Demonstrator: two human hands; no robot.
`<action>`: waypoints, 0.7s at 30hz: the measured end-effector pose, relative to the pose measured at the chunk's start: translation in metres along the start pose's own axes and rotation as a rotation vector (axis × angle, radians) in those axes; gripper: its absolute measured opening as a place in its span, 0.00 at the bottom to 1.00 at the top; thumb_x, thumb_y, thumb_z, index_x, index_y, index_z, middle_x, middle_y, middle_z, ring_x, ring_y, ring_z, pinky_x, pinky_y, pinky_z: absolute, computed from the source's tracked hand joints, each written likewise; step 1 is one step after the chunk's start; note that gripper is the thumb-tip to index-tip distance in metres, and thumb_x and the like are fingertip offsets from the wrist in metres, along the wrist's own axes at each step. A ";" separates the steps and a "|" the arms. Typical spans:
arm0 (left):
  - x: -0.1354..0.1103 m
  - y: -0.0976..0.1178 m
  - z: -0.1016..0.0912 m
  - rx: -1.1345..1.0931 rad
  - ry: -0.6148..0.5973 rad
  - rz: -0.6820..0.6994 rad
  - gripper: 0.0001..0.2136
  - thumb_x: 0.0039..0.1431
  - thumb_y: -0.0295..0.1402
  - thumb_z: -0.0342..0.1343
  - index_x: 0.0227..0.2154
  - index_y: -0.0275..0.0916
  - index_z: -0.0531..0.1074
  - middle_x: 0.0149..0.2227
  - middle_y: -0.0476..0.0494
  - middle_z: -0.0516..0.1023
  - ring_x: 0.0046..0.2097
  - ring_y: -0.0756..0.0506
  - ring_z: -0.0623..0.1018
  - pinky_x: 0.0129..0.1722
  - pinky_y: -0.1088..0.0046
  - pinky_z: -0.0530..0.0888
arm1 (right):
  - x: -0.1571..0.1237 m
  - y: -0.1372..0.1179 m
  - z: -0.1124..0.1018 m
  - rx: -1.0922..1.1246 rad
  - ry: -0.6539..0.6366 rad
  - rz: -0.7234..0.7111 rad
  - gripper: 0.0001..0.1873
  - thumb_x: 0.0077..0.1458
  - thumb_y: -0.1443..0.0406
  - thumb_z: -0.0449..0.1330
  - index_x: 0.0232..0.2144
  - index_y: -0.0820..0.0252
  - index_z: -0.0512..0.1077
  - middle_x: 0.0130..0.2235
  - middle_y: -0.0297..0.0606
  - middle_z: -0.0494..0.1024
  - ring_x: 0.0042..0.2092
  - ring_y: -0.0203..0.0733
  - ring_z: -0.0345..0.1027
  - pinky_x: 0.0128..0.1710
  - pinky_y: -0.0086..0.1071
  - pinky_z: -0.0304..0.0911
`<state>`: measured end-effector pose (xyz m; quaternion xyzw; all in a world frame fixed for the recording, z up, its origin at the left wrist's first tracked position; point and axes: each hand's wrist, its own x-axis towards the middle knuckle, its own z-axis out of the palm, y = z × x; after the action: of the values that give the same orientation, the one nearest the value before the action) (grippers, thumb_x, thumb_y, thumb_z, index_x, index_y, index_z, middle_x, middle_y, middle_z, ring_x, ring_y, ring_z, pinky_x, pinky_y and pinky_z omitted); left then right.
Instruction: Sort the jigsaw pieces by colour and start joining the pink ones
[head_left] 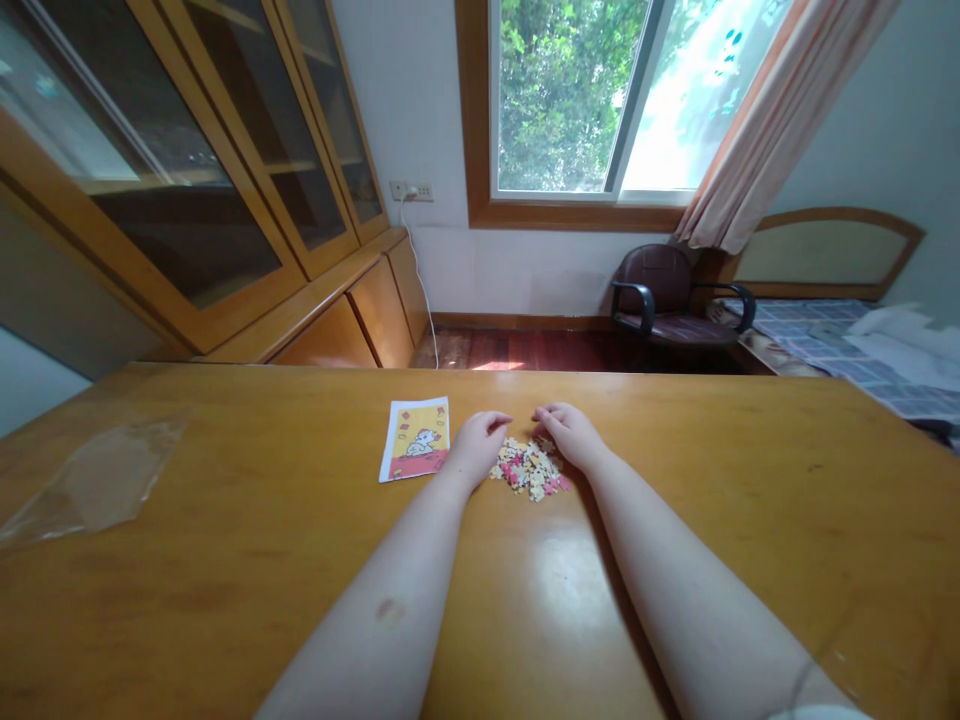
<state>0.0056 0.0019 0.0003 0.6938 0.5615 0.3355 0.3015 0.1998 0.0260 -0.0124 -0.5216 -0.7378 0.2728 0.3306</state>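
Our left hand and right hand rest at the top of a pile of jigsaw pieces, fingers loosely curled and apparently holding nothing. The pile lies on the tabletop, just right of a picture card, with a clear plastic sheet well left.

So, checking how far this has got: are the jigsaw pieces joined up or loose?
Loose: the jigsaw pieces lie in a jumbled heap on the table between the left hand and right hand, with no joined picture showing.
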 end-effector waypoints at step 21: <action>0.003 -0.006 0.000 0.110 0.093 -0.056 0.12 0.56 0.30 0.49 0.35 0.41 0.77 0.40 0.45 0.79 0.43 0.44 0.76 0.46 0.67 0.72 | 0.005 0.010 0.001 0.001 0.064 -0.008 0.26 0.60 0.53 0.46 0.29 0.59 0.78 0.40 0.42 0.79 0.45 0.45 0.71 0.47 0.36 0.63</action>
<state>0.0024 0.0061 -0.0036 0.6771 0.6116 0.3271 0.2457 0.2039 0.0334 -0.0190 -0.5269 -0.7287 0.2550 0.3554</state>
